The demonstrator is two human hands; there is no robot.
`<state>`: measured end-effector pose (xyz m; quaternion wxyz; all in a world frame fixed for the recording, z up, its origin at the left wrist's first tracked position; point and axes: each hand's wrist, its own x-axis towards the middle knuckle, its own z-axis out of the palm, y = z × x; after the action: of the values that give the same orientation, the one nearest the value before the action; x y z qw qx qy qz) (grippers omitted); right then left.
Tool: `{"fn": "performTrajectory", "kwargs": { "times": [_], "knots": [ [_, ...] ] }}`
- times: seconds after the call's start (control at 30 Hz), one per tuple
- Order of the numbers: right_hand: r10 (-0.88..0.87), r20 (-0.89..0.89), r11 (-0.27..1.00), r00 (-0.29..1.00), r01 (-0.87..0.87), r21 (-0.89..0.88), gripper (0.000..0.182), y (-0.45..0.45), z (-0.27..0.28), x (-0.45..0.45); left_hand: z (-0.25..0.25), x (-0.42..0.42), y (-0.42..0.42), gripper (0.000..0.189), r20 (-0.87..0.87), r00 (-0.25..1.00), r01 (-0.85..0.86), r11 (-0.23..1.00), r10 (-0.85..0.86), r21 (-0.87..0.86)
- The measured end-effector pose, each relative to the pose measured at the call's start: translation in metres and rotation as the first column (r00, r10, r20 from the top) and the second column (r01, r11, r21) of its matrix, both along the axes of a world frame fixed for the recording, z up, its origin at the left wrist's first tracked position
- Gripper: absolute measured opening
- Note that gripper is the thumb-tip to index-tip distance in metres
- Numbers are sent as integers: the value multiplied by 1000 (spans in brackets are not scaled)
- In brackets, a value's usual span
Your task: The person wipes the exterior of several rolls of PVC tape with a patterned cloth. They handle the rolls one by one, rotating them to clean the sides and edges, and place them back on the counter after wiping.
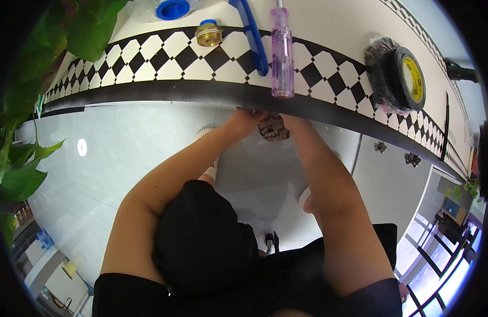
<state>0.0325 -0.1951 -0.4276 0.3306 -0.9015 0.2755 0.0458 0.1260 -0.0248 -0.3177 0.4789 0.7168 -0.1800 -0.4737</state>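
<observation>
Below the front edge of the table, my left hand (pixel 247 122) reaches forward, its fingers mostly hidden by the edge. My right hand (pixel 290 121) is beside it, with the wrist in sight and the fingers covered. Between them is a brown patterned item (pixel 273 128), crumpled like cloth or a wrapper; its far end is out of sight. Whether either hand grips it cannot be made out. Above the hands, a screwdriver with a clear purple handle (pixel 282 59) lies over the table edge. To its left are a blue plastic handle (pixel 252 37) and a brass threaded fitting (pixel 209 33) with a blue cap.
A roll of black tape (pixel 414 79) leans against a plastic-wrapped roll (pixel 381 75) on the right of the patterned table (pixel 335 35). A clear bag with a blue ring (pixel 172 9) lies at the back. Green plant leaves (pixel 85 27) hang over the left side.
</observation>
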Motion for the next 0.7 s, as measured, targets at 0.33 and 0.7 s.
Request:
{"fn": "performTrajectory", "kwargs": {
  "times": [0.33,0.7],
  "knots": [
    [145,196,989,970,-137,-54,54,-25,-53,-13,-10,-11,-12,26,219,976,28,998,-16,-51],
    [72,37,987,997,-76,143,41,28,76,11,18,3,-5,26,-559,792,-367,923,246,-114]
  ]
}}
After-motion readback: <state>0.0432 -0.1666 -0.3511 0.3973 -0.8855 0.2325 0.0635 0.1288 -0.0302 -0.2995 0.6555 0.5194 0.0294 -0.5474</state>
